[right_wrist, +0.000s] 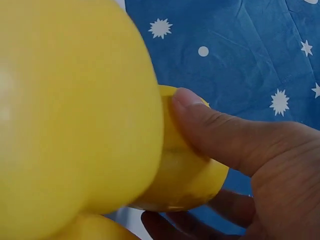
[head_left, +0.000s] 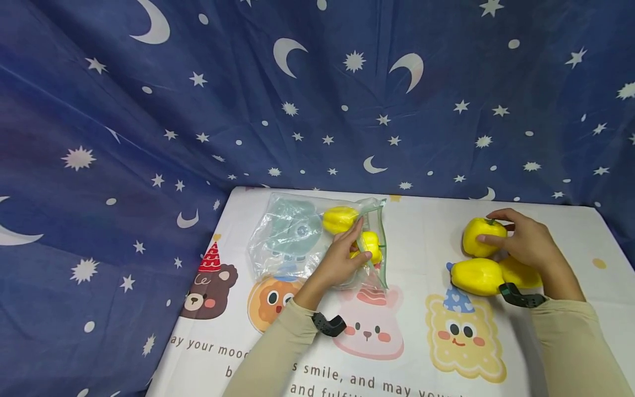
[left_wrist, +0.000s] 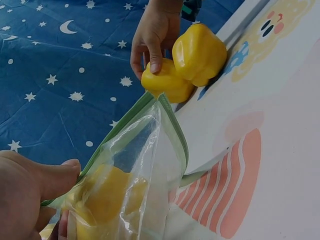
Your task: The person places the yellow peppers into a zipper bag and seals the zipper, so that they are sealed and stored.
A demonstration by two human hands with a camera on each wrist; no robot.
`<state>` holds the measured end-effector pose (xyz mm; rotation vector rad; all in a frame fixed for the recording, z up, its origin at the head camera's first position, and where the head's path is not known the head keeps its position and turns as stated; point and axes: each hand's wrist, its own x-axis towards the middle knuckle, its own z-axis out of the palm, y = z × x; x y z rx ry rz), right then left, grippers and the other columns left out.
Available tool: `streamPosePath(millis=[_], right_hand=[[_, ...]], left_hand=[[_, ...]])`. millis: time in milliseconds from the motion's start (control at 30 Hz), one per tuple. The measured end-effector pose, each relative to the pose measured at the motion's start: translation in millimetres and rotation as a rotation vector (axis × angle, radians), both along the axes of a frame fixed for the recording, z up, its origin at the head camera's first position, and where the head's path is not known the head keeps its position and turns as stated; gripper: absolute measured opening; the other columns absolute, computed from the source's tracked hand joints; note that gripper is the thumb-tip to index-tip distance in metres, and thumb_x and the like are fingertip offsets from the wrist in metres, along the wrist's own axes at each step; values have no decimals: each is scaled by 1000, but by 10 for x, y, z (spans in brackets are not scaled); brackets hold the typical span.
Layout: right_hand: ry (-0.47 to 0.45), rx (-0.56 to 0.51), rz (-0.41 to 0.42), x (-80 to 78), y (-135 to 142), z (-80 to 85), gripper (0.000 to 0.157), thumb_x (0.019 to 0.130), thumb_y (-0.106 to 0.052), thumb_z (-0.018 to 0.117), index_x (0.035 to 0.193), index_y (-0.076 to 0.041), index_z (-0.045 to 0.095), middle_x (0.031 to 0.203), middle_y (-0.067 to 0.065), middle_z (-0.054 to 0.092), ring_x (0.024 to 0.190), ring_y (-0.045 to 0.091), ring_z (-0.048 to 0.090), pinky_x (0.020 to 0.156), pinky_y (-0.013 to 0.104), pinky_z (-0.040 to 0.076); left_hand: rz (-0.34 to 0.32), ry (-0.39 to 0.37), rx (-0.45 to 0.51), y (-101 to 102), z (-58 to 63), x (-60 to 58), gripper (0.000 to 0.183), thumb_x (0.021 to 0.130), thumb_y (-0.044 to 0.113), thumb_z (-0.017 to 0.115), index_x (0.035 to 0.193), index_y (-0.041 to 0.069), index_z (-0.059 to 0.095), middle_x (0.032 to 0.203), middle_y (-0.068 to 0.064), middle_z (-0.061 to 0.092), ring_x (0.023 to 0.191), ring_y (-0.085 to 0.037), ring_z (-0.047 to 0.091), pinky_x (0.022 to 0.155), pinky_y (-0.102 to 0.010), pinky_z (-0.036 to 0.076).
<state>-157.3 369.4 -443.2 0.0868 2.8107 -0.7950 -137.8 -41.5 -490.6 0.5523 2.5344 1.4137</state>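
Blue starry cloth hangs behind the desk, where the left hand pinches the clear bag open so peppers fit inside, while the right hand grips a yellow pepper nearby.

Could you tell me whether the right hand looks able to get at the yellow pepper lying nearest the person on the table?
Probably yes: that pepper lies uncovered just beside the right hand, which currently grips another pepper and would likely have to release it first.
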Motion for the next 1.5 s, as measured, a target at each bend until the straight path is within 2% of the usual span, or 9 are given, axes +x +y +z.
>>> streamPosePath(millis=[133,300,533,767,1000,1200,1500], right_hand=[[-14,-13,12,21,22,2,83,90,-61,68,142,-1,45,146,36,43,130,61,40,102,75,36],[-9,-29,23,21,5,-4,85,91,-63,66,142,1,45,146,37,44,130,61,43,102,74,38],[-26,-50,4,26,-19,-22,88,90,-67,64,145,-1,44,147,37,43,130,60,44,102,73,40],[-38,-73,-12,18,-106,3,87,92,-67,61,146,-2,43,149,36,41,132,58,41,103,76,35],[-71,-101,7,24,-224,55,88,93,-66,59,154,-7,36,152,37,37,134,58,39,103,75,37],[-89,-129,44,36,-356,63,95,92,-67,60,162,-12,26,151,33,39,133,54,42,102,71,42],[-122,-232,65,96,-602,20,91,89,-66,67,155,-11,37,148,25,43,131,48,48,98,56,50]], left_hand=[[-2,-4,-3,9,11,7,83,99,22,68,165,19,17,171,3,17,137,-26,41,106,-34,47],[3,-19,-17,6,25,8,84,99,22,68,165,21,17,171,6,16,130,-24,45,104,-32,48],[4,-19,-18,2,10,7,84,99,22,68,165,21,17,171,6,16,138,-24,41,107,-34,47],[13,-25,-14,-1,5,10,84,98,22,69,165,22,18,171,7,17,136,-25,41,106,-33,48],[10,-22,-15,0,5,3,84,98,22,69,165,22,19,171,5,18,143,-26,36,108,-34,47],[1,-15,-11,-4,11,-4,83,98,22,69,165,20,19,171,3,18,148,-28,32,112,-38,44],[-5,11,-13,-13,-1,-3,83,98,22,69,165,17,20,171,2,19,149,-29,31,115,-43,41]])
